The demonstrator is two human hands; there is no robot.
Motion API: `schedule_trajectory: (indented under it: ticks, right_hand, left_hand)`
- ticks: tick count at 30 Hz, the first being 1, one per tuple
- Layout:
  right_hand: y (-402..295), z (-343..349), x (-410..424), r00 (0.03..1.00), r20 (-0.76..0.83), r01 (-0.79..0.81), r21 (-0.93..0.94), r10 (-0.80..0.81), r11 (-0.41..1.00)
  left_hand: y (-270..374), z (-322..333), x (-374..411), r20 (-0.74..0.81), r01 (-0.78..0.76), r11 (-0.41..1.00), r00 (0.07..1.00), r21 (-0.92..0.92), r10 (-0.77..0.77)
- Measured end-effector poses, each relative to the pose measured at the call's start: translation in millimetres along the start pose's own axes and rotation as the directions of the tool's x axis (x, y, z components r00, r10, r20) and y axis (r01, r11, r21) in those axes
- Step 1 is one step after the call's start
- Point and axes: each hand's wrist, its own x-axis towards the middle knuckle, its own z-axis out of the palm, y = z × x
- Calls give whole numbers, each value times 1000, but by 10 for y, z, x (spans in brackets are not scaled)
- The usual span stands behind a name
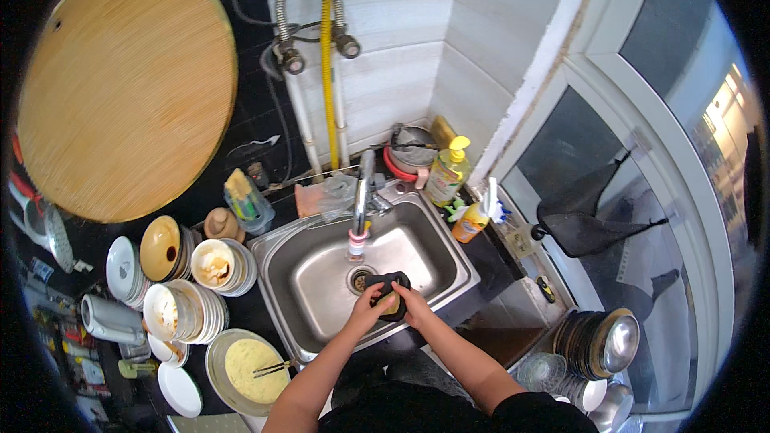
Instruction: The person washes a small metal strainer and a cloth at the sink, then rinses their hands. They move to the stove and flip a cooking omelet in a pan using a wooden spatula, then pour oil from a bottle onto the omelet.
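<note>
Over the near edge of a stainless steel sink (307, 270), my left hand (365, 310) and my right hand (415, 304) both grip a small black item (394, 313) with a yellowish part showing in its middle; its exact kind cannot be told. The fingertips of both hands meet at its upper side. Just beyond the hands is the sink drain (361, 276), below a chrome faucet (362, 198) with a pink and white tip. No running water can be made out.
Stacked used bowls (174, 313) and a large bowl of yellow batter (255, 370) with chopsticks stand left of the sink. A dish soap bottle (447, 174) and an orange spray bottle (472, 221) stand at its right back corner. More stacked bowls (592, 343) are at the right.
</note>
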Motion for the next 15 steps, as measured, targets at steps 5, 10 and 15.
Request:
schedule_trajectory:
  ticks: [5,10,15]
  right_hand:
    - [-227,-676,-137,761,-347,385,-439,-548,812]
    - [-924,-777,-702,428,-128,202,-951,-895,232]
    - [-886,-1636,-197,769,-23,-196,-959,-639,-203]
  left_hand:
    - [27,148,49,74,42,996,997,-82,-36]
    - [-131,63,135,-8,131,984,991,-122,-133]
    - [-354,53,229,-42,153,988,987,4,-152]
